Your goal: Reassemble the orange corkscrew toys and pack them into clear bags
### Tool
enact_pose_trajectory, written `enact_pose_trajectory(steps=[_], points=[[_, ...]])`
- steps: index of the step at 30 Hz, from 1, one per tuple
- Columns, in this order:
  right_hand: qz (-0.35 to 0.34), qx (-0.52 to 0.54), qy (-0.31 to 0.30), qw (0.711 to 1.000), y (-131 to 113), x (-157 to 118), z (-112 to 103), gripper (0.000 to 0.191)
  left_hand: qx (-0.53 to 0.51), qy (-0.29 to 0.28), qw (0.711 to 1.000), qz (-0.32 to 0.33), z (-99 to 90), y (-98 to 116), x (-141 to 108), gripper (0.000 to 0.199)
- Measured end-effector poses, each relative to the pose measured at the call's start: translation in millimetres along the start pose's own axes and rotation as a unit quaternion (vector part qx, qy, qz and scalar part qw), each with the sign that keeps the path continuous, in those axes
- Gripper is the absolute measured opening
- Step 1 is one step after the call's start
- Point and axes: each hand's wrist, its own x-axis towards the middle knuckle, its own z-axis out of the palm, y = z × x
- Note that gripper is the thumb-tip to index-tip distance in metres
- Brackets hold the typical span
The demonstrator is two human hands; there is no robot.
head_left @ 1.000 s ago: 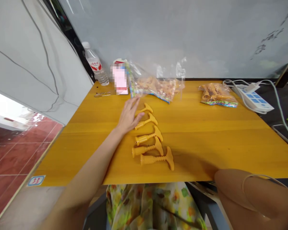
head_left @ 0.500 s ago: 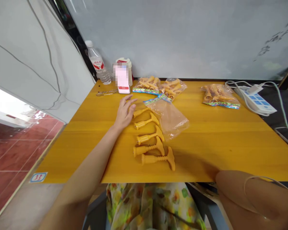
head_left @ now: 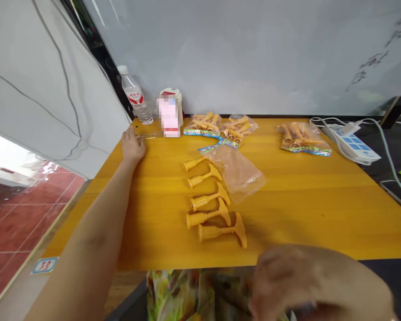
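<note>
Five T-handles point(head_left: 201, 202) — tabletop point(head_left: 297, 196) rightward (left hand point(head_left: 132, 145) by left edge point(head_left: 95, 189))

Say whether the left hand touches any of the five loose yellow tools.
Apart: the head view shows a strip of bare tabletop between the left hand and the five yellow tools.

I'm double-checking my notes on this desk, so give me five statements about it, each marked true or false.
1. Five yellow T-handled pieces lie loose on the table. True.
2. The left hand is gripping one of those pieces. False: it is apart from them, near the table's left edge.
3. The flat clear bag partly overlaps the farthest piece. True.
4. Only one filled bag lies on the table. False: there are three filled bags, one of them near the power strip.
5. The right hand looks blurred. True.
</note>
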Motion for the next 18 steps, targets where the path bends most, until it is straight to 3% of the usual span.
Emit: enact_pose_trajectory(steps=[1, 4, 7, 10, 13, 14, 16, 18], points=[[0.026, 0.092, -0.073, 0.993, 10, 6, -4, 0.04, -0.003, -0.025, 1.0, -0.003, 0.3, 0, 3, 0.055], [0.158, 0.193, -0.045, 0.967, 33, 3, -4, 0.032, -0.011, -0.077, 0.997, -0.024, -0.5, 4, 4, 0.038], [0.173, 0.238, -0.037, 0.955, 38, -18, 5, 0.033, -0.023, -0.07, 0.997, -0.038, -11.4, 10, -6, 0.028], [0.181, 0.24, -0.011, 0.954, 33, -37, 13, 0.031, -0.047, -0.052, 0.996, -0.063, -39.8, 18, -30, 0.018], [0.223, 0.185, 0.075, 0.954, 27, -42, 20, 0.025, -0.107, -0.058, 0.989, -0.086, -81.6, 33, -74, 0.012], [0.224, 0.154, 0.112, 0.956, 25, -40, 24, 0.024, -0.196, -0.08, 0.973, -0.095, -95.8, 41, -94, 0.01], [0.198, 0.072, 0.178, 0.961, 19, -29, 32, 0.028, -0.31, -0.165, 0.935, -0.056, -120.3, 61, -141, 0.014], [0.138, -0.033, 0.22, 0.965, 13, -14, 41, 0.037, -0.364, -0.299, 0.881, -0.034, -136.5, 86, -191, 0.022]])
